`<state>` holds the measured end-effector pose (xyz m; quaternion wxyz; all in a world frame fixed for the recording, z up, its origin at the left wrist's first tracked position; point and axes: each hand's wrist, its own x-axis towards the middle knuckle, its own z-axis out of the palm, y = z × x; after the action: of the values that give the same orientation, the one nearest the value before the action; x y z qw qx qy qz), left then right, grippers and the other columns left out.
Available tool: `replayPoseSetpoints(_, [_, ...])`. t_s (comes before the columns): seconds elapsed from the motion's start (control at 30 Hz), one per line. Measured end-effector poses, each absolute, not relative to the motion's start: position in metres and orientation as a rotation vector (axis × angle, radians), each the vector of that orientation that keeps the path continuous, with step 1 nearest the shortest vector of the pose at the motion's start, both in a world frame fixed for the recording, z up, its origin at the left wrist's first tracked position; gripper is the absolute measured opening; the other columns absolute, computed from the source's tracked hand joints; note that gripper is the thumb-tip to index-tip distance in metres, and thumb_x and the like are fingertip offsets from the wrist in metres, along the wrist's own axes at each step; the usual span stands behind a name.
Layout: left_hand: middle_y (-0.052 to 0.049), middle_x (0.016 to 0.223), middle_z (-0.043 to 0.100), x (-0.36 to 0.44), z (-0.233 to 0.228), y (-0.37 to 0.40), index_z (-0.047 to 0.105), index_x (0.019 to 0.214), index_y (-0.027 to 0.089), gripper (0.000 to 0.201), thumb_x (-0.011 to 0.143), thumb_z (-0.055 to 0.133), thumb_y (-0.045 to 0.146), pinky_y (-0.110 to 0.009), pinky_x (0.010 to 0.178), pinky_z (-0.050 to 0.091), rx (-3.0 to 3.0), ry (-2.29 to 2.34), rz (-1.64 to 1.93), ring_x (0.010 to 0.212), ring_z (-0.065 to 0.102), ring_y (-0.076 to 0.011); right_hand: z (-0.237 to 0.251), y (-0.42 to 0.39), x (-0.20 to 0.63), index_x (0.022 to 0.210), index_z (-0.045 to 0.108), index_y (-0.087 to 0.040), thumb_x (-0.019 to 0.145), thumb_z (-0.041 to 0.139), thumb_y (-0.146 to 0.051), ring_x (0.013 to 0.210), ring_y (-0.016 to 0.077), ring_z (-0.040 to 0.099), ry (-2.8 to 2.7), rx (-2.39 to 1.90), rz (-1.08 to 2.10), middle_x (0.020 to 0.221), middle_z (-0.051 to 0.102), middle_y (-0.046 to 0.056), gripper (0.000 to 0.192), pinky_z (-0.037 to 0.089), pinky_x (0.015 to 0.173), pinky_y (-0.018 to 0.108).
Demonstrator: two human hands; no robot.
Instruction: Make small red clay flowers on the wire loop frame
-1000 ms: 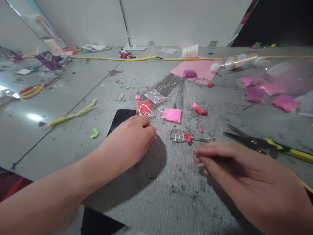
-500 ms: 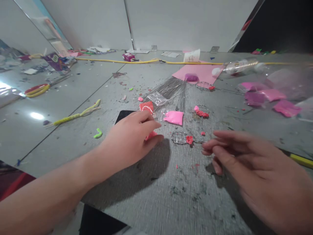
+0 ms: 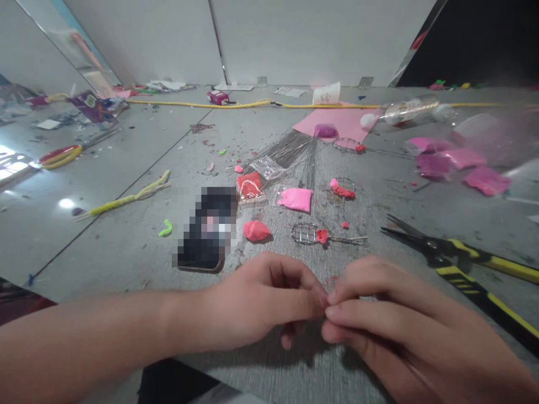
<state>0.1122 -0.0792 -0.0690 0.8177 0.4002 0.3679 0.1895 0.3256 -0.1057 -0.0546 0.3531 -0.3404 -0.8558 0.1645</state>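
Note:
My left hand (image 3: 273, 300) and my right hand (image 3: 379, 317) meet at the fingertips, low over the table. Both are closed in a pinch, and whatever sits between the fingers is hidden. Just beyond them lies a wire loop shaped like a small racket (image 3: 304, 233), with a red clay piece (image 3: 321, 235) at its neck. A lump of coral-pink clay (image 3: 256, 230) rests to its left. Behind are a bag of pink clay (image 3: 296, 199) and a bag of red clay (image 3: 250, 186). Another wire loop (image 3: 345, 188) carries red and pink clay bits.
Yellow-and-black pliers (image 3: 446, 258) lie open at the right. A phone (image 3: 200, 264), its screen blurred out, lies on the left. Farther back are a bundle of thin wires (image 3: 284, 151), pink paper (image 3: 305, 122), a plastic bottle (image 3: 410, 111), magenta clay packs (image 3: 438, 165) and a yellow cord (image 3: 177, 104).
My left hand has left the coral-pink clay lump and come nearer, to the right. My right hand has moved in from the right, uncovering the pliers. Their fingertips now meet.

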Motion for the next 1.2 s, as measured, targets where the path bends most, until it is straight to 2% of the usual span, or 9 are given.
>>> replayPoseSetpoints(0.13, [0.003, 0.061, 0.061, 0.1124, -0.0712, -0.077, 0.069, 0.081, 0.014, 0.025, 0.08, 0.084, 0.033, -0.014, 0.045, 0.047, 0.769, 0.743, 0.413, 0.049, 0.053, -0.0049, -0.0553, -0.1024, 0.3258, 0.099, 0.078, -0.028, 0.089, 0.071, -0.019, 0.082, 0.0164, 0.076, -2.239, -0.916, 0.392, 0.095, 0.078, 0.002, 0.015, 0.065, 0.068, 0.023])
replayPoseSetpoints(0.37, [0.003, 0.055, 0.056, 0.1112, -0.0719, -0.0719, 0.067, 0.074, 0.013, 0.015, 0.077, 0.078, 0.023, -0.013, 0.041, 0.046, 0.582, 0.765, 0.416, 0.047, 0.051, -0.0053, -0.0547, -0.1063, 0.3267, 0.112, 0.075, -0.027, 0.091, 0.062, -0.009, 0.091, 0.0197, 0.079, -2.293, -0.797, 0.207, 0.103, 0.082, 0.003, 0.031, 0.067, 0.08, 0.03])
replayPoseSetpoints(0.47, [0.002, 0.058, 0.058, 0.1116, -0.0722, -0.0735, 0.068, 0.075, 0.013, 0.016, 0.077, 0.08, 0.024, -0.015, 0.042, 0.047, 0.616, 0.765, 0.395, 0.049, 0.053, -0.0061, -0.0546, -0.1066, 0.3262, 0.109, 0.074, -0.027, 0.093, 0.061, -0.012, 0.085, 0.0183, 0.08, -2.296, -0.901, 0.218, 0.1, 0.083, 0.001, 0.026, 0.066, 0.073, 0.025])
replayPoseSetpoints(0.6, [0.003, 0.058, 0.057, 0.1136, -0.0704, -0.077, 0.068, 0.078, 0.012, 0.022, 0.08, 0.08, 0.031, -0.016, 0.044, 0.049, 0.736, 0.796, 0.358, 0.046, 0.052, -0.0057, -0.0549, -0.1041, 0.3235, 0.1, 0.072, -0.029, 0.093, 0.066, -0.024, 0.067, 0.0137, 0.077, -2.218, -1.218, 0.428, 0.085, 0.08, -0.003, 0.01, 0.062, 0.06, 0.019])
replayPoseSetpoints(0.73, [0.004, 0.056, 0.054, 0.1147, -0.0662, -0.0759, 0.069, 0.077, 0.012, 0.02, 0.079, 0.08, 0.029, -0.015, 0.042, 0.043, 0.75, 0.834, 0.332, 0.044, 0.047, -0.0043, -0.0546, -0.1032, 0.3247, 0.097, 0.069, -0.031, 0.092, 0.069, -0.025, 0.063, 0.0124, 0.074, -2.091, -1.275, 0.603, 0.079, 0.078, -0.006, 0.007, 0.059, 0.058, 0.019])
replayPoseSetpoints(0.9, [0.004, 0.054, 0.053, 0.113, -0.065, -0.0735, 0.069, 0.075, 0.012, 0.016, 0.078, 0.077, 0.025, -0.015, 0.041, 0.042, 0.727, 0.825, 0.322, 0.043, 0.046, -0.0041, -0.0523, -0.1021, 0.3281, 0.099, 0.068, -0.033, 0.093, 0.068, -0.023, 0.066, 0.0099, 0.073, -2.126, -1.183, 0.623, 0.081, 0.077, -0.009, 0.012, 0.058, 0.063, 0.018])
replayPoseSetpoints(1.03, [0.005, 0.054, 0.052, 0.1122, -0.0664, -0.0733, 0.068, 0.074, 0.012, 0.018, 0.078, 0.078, 0.026, -0.014, 0.041, 0.04, 0.703, 0.818, 0.322, 0.043, 0.045, -0.0036, -0.0528, -0.0993, 0.3261, 0.096, 0.068, -0.031, 0.095, 0.066, -0.024, 0.074, 0.0095, 0.074, -2.217, -1.173, 0.644, 0.086, 0.077, -0.006, 0.007, 0.058, 0.066, 0.018])
replayPoseSetpoints(1.2, [0.005, 0.054, 0.052, 0.1132, -0.0668, -0.0729, 0.067, 0.075, 0.012, 0.019, 0.081, 0.076, 0.027, -0.015, 0.04, 0.036, 0.717, 0.796, 0.315, 0.042, 0.044, -0.0032, -0.0549, -0.1008, 0.3253, 0.091, 0.067, -0.03, 0.093, 0.068, -0.025, 0.072, 0.0108, 0.072, -2.148, -1.183, 0.676, 0.084, 0.076, -0.005, 0.005, 0.057, 0.063, 0.02])
